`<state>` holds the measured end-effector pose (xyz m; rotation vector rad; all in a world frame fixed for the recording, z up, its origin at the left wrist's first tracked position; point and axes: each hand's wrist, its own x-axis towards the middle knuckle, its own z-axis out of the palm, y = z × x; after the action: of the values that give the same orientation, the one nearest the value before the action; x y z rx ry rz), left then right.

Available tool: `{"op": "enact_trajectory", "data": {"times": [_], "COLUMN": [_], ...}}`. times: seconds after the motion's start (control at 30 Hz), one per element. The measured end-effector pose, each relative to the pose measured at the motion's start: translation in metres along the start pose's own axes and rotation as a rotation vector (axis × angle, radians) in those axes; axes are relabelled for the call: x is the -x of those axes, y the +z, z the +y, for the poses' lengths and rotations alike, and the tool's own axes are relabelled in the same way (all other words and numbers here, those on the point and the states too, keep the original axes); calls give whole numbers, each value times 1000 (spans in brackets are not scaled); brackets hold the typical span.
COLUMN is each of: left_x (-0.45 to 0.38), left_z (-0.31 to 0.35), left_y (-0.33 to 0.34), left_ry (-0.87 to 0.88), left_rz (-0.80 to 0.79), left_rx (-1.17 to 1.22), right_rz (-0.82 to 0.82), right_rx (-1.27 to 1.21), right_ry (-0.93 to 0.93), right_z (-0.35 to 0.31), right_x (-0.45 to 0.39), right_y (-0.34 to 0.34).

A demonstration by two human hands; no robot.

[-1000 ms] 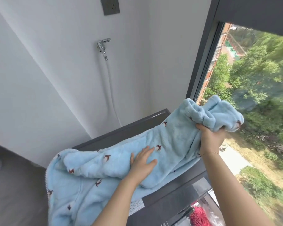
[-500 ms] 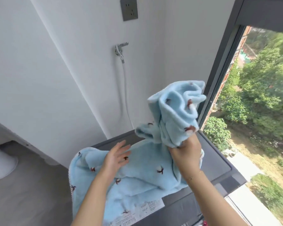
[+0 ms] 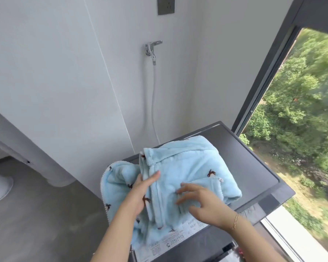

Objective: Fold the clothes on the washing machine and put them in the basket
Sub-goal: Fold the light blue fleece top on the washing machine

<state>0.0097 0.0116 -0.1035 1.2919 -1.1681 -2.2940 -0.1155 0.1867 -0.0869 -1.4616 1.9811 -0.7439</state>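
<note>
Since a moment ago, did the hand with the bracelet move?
Yes. The right hand came down from holding the bunched blue garment up by the window frame, and now rests on it atop the washing machine.

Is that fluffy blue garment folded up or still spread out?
Partly folded: the blue garment is doubled over on the washing machine, its left edge hanging off.

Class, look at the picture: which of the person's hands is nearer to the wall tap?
Left. The left hand rests on the blue garment, almost directly below the tap; the right hand lies lower and further right.
</note>
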Motion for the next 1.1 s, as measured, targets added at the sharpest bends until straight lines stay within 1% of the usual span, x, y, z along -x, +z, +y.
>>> {"op": "enact_trajectory", "data": {"times": [0.07, 0.1, 0.13, 0.17, 0.23, 0.27, 0.3, 0.33, 0.4, 0.43, 0.47, 0.57, 0.67, 0.7, 0.73, 0.77, 0.8, 0.83, 0.87, 0.9, 0.93, 0.97, 1.0, 1.03, 1.07, 1.1], "left_x": [0, 0, 1, 3, 9, 10, 12, 13, 13, 13, 11, 1, 0, 1, 0, -1, -2, -6, -8, -13, -21, -30, -40, -51, -59, -65], "left_z": [-1, 0, 1, 4, 10, 12, 13, 11, -1, -9, -18, -33, -33, -33, -31, -24, -14, -2, 13, 29, 41, 49, 51, 48, 44, 39], "left_y": [9, 13, 16, 17, 11, 5, -2, -9, -23, -27, -34, -46, -49, -50, -51, -52, -52, -54, -52, -48, -44, -39, -36, -35, -37, -39], "left_ry": [37, 53, 76, 104, 146, 155, 152, 136, 74, 42, 23, -19, -14, 20, 110, 261, 463, 678, 801, 823, 762, 643, 529, 454, 427, 432], "left_rz": [109, 147, 170, 177, 168, 155, 141, 135, 169, 186, 190, 134, 75, 110, 206, 347, 470, 516, 455, 332, 188, 80, 17, -9, 6, 49], "left_rx": [-64, -64, -50, -37, -29, -35, -47, -57, -60, -63, -62, -55, -77, -158, -332, -564, -771, -878, -904, -912, -957, -1087, -1272, -1426, -1517, -1555], "right_rz": [37, 87, 181, 329, 675, 772, 767, 677, 403, 312, 263, 239, 227, 223, 228, 241, 253, 261, 264, 268, 273, 282, 295, 305, 310, 314], "right_rx": [-36, -51, -42, -1, 132, 189, 226, 241, 305, 381, 451, 525, 572, 579, 581, 574, 570, 564, 566, 571, 572, 567, 563, 560, 555, 547], "right_ry": [64, 98, 122, 127, 96, 106, 144, 188, 267, 286, 286, 309, 322, 323, 324, 325, 320, 319, 321, 323, 324, 317, 314, 312, 307, 302], "right_z": [-6, -9, -12, -13, -16, -18, -19, -20, -14, -5, 2, 14, 16, 16, 15, 15, 14, 14, 15, 16, 16, 17, 18, 18, 18, 18], "right_x": [1, 0, -1, -3, -13, -22, -32, -43, -60, -64, -68, -75, -78, -78, -79, -80, -80, -81, -81, -81, -81, -81, -82, -82, -82, -81], "right_y": [-10, -16, -21, -25, -26, -23, -17, -8, 19, 33, 46, 58, 56, 57, 58, 59, 60, 61, 62, 63, 65, 66, 66, 66, 65, 64]}}
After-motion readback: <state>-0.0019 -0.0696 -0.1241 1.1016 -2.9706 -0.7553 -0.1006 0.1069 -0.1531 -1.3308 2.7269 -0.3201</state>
